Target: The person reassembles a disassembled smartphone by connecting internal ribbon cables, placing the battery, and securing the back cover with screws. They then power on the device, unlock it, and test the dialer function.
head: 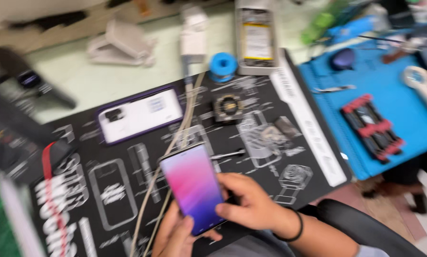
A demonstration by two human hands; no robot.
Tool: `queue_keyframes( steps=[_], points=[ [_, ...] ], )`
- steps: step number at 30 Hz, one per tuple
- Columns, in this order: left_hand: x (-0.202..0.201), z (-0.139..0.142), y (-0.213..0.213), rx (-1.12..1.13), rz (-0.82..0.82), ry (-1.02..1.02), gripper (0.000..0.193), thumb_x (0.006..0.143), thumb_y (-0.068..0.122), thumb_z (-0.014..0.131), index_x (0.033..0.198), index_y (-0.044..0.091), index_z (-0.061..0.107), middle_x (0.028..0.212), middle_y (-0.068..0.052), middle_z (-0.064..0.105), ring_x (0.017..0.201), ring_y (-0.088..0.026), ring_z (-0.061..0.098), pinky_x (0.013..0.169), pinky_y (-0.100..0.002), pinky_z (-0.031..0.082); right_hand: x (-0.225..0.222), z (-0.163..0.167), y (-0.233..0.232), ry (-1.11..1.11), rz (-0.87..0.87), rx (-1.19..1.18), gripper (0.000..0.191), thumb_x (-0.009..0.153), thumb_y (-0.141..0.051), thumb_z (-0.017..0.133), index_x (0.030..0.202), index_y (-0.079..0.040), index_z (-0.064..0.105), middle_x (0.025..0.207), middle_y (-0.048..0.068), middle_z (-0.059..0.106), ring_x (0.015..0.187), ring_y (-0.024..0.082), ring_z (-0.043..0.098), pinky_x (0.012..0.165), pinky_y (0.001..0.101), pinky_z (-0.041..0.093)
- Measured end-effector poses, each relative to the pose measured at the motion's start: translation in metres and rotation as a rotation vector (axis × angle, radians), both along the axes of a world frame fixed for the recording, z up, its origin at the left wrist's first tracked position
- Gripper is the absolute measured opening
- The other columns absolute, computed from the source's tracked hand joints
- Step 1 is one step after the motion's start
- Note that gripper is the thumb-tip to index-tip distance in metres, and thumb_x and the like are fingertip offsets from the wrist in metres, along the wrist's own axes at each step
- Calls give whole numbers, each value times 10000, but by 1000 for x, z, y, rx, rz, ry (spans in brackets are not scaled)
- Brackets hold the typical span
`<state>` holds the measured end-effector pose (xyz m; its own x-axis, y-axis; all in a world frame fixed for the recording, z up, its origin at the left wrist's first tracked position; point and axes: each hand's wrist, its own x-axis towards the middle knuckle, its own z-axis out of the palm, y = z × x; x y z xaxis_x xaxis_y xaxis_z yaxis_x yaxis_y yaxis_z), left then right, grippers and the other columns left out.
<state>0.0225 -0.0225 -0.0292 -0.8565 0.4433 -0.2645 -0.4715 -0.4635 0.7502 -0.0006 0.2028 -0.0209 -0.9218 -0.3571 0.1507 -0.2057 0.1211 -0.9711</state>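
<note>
I hold a smartphone (193,185) with a lit pink-to-purple screen over the black printed work mat (251,157). My left hand (175,235) cups its lower end from below. From the right side my right hand (251,202) grips the phone's edge, thumb near the screen; a black band circles that wrist. The picture is blurred by motion.
A white phone in a purple case (140,115) lies face down on the mat. Beige cables (175,152) run down the mat. A small black square part (228,107), blue solder spool (222,65), opened phone (256,38), blue mat (380,109) with red-black clamp (373,127).
</note>
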Motion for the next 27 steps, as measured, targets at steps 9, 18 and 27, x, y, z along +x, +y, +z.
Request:
queue_keyframes(
  steps=[9, 18, 27],
  points=[
    [-9, -22, -7, -29, -89, 59, 739, 967, 258, 448, 1600, 41, 134, 1454, -297, 499, 1181, -375, 665, 731, -489, 677, -2, 14, -4, 12, 17, -57, 590, 888, -179, 711, 1421, 36, 580, 902, 57, 572, 829, 190, 538, 824, 347, 477],
    [-13, -30, -10, -18, -123, 4, 811, 917, 320, 491, 1613, 93, 143, 1525, -252, 462, 1223, -353, 648, 751, -489, 680, -3, 11, -7, 28, 1, -44, 597, 871, -168, 714, 1414, 44, 584, 879, 60, 573, 811, 190, 541, 804, 351, 476],
    [-12, -35, -12, -8, -116, 56, 756, 939, 349, 518, 1549, 19, 218, 1445, -302, 490, 1201, -377, 662, 737, -506, 686, -1, 4, -8, 42, -15, -35, 597, 888, -168, 733, 1419, 48, 569, 881, 65, 579, 822, 190, 556, 806, 349, 479]
  ],
)
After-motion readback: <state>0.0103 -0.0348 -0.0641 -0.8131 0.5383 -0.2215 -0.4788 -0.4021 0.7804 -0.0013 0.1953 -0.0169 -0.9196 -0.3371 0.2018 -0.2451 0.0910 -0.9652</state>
